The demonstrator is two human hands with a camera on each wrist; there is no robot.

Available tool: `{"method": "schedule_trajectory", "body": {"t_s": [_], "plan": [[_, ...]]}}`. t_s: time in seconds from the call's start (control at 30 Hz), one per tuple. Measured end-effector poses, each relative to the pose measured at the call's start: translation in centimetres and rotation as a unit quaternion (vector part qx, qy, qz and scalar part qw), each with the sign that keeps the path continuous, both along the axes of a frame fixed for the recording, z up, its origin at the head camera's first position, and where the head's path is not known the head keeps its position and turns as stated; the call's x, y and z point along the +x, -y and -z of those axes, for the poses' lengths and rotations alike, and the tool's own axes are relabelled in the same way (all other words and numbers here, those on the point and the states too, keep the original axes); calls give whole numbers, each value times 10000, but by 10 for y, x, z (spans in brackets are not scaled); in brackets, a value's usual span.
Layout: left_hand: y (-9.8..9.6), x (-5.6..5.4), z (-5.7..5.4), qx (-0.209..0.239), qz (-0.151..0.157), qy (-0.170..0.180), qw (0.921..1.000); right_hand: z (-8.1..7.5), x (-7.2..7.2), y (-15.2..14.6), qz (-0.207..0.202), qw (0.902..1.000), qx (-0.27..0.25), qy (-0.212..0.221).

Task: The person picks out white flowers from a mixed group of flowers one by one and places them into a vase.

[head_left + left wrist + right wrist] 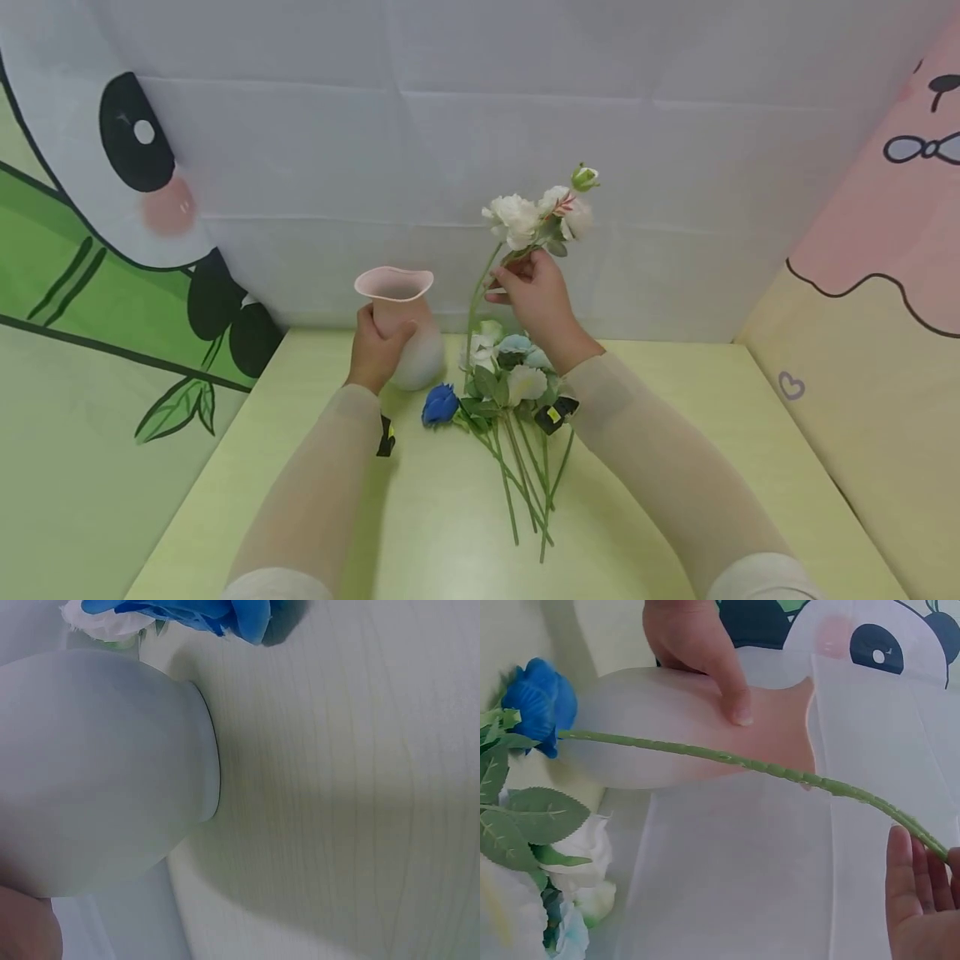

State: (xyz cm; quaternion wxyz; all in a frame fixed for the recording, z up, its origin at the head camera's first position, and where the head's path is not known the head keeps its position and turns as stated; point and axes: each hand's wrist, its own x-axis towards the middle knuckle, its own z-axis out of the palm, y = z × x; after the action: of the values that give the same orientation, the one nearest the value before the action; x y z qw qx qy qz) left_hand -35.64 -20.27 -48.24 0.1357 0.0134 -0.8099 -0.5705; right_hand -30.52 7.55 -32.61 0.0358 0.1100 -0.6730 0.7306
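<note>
My left hand (377,348) grips the neck of a pink-to-white vase (422,354) with a wavy rim, its thumb across the front. The vase stands upright on the table; its base shows in the left wrist view. Up to the right of it, my right hand (542,302) pinches the green stem (742,761) of a spray of white flowers (516,221) just below the blooms. The stem curves down past the vase toward the flowers lying on the table. A small green-white bud (585,177) tops the spray.
On the pale yellow table (450,517), several artificial flowers lie together: a blue rose (439,406), a white bloom (527,383) and pale blue blooms (516,343), stems toward me. A white cloth backdrop (300,167) rises behind; printed panels stand at both sides.
</note>
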Motion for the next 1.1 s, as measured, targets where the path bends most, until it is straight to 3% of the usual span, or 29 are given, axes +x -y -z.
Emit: {"method": "schedule_trajectory", "body": {"t_s": [0.47, 0.73, 1.1], "plan": [[0, -4, 5, 12, -45, -28, 10000, -23, -7, 10, 341, 9942, -999, -212], [1, -3, 4, -111, -97, -96, 9998, -38, -14, 13, 436, 9901, -1254, -459], [0, -3, 5, 47, -79, -38, 10000, -60, -21, 21, 540, 9842, -1527, -719]]}}
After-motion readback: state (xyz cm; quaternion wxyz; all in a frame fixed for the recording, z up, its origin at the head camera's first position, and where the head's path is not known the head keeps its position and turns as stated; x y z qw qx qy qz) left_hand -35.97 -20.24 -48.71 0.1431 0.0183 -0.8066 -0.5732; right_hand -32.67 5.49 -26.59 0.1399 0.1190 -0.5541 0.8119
